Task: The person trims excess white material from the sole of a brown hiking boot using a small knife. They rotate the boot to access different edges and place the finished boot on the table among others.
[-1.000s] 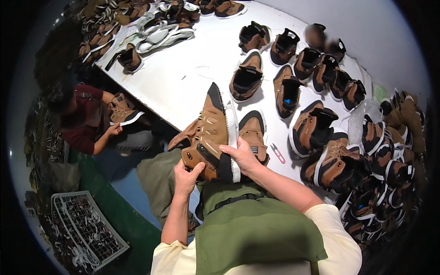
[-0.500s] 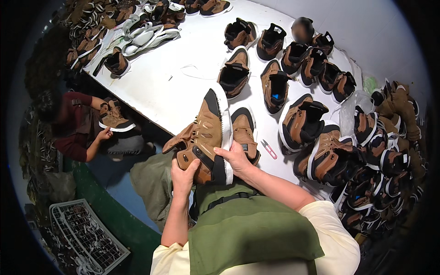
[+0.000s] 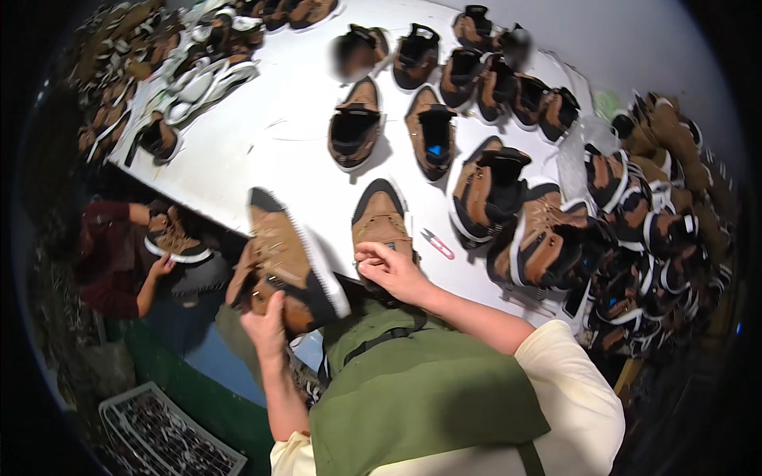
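My left hand [image 3: 266, 321] grips a brown and black high-top shoe [image 3: 279, 252] with a white sole by its heel end. The shoe is tilted toe up, off the table's near edge, its tongue hanging to the left. My right hand [image 3: 391, 274] is off that shoe, its fingers loosely bent and nothing seen in them. It is over a second brown shoe [image 3: 381, 210] on the table, covering part of its middle; whether it touches is unclear. To its right lie small pink-handled thread snips [image 3: 437, 244].
Several finished-looking shoes [image 3: 432, 131] stand on the white table [image 3: 278, 163]. More shoes are heaped at right [image 3: 627, 254] and far left, beside pale shoe parts [image 3: 202, 91]. A person [image 3: 115, 254] at left holds another shoe. A wire-grid crate [image 3: 171, 432] is at lower left.
The held shoe has moved left and is now only in my left hand. My right hand has let go of it and sits over the second shoe. The whole view has shifted.
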A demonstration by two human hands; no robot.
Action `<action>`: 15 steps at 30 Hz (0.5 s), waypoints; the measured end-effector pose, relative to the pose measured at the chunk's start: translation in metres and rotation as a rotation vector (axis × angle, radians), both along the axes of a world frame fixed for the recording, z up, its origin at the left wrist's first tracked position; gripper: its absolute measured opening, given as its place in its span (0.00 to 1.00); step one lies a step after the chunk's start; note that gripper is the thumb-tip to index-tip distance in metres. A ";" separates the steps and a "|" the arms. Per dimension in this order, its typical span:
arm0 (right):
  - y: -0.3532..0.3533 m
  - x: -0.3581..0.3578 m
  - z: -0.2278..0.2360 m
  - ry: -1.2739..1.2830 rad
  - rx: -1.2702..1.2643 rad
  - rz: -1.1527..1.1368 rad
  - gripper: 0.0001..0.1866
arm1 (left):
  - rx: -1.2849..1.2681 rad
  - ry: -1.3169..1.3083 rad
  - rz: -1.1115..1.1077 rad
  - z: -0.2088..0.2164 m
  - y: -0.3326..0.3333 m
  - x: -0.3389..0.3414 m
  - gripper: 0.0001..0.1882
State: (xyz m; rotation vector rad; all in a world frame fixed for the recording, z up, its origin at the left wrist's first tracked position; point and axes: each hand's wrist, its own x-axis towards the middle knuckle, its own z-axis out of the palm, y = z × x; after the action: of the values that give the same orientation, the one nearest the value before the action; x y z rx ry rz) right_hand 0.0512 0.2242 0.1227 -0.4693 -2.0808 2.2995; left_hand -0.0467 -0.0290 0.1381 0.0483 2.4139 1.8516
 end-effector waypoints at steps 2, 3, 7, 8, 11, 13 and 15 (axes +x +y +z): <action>0.025 0.024 0.011 0.028 0.261 -0.107 0.15 | 0.022 0.092 0.006 -0.006 -0.019 -0.008 0.21; 0.037 0.034 -0.001 0.100 0.406 -0.186 0.14 | 0.023 0.048 0.006 -0.011 -0.031 -0.013 0.22; 0.087 0.076 -0.035 0.040 0.887 -0.042 0.29 | -0.019 0.011 -0.054 -0.035 -0.048 -0.020 0.26; 0.091 0.079 -0.039 0.016 0.992 0.030 0.33 | -0.048 0.018 -0.069 -0.040 -0.046 -0.022 0.26; 0.095 0.077 -0.042 0.012 1.063 0.233 0.45 | -0.101 -0.013 -0.118 -0.060 -0.037 -0.025 0.27; 0.095 0.064 -0.045 0.053 1.146 0.290 0.49 | -0.115 -0.058 -0.158 -0.071 -0.025 -0.027 0.27; 0.095 0.045 -0.046 0.110 1.204 0.363 0.52 | -0.089 -0.063 -0.186 -0.078 -0.013 -0.028 0.26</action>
State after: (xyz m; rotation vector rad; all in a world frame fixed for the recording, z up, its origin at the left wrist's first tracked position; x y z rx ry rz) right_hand 0.0965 0.3189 0.0763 0.0965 -3.0663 0.7132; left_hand -0.0744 -0.0417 0.0602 0.1973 2.3575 1.6401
